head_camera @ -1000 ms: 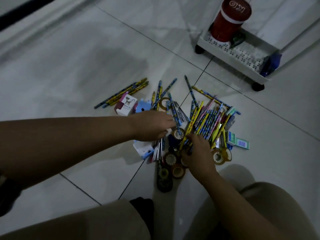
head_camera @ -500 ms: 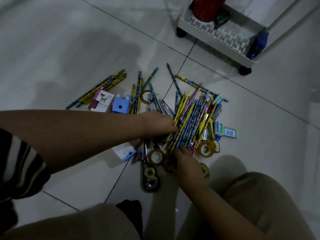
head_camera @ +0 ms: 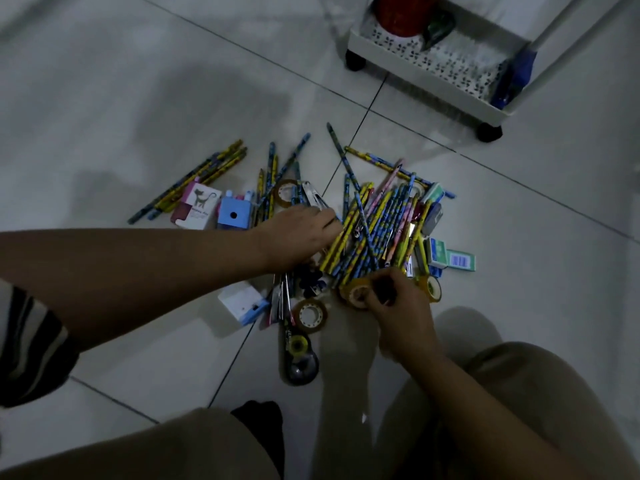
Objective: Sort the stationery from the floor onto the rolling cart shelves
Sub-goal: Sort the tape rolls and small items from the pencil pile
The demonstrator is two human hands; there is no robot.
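A heap of patterned pencils lies on the tiled floor, mixed with metal clips and tape rolls. My left hand rests palm down against the heap's left edge, its fingertips hidden among the pencils. At the heap's near end, my right hand pinches a yellowish tape roll. The white rolling cart stands at the far right. On its bottom shelf are a red container, a green tape dispenser and a blue item.
Around the heap lie loose pencils, a pink cat-print box, a blue sharpener, a white-and-blue box, a clear tape roll, a black tape dispenser and green staple boxes. My knees are at the bottom edge.
My right hand has drawn back from the pencils with a tape roll pinched in it. My left hand has slid right against the heap. The view has tilted down.
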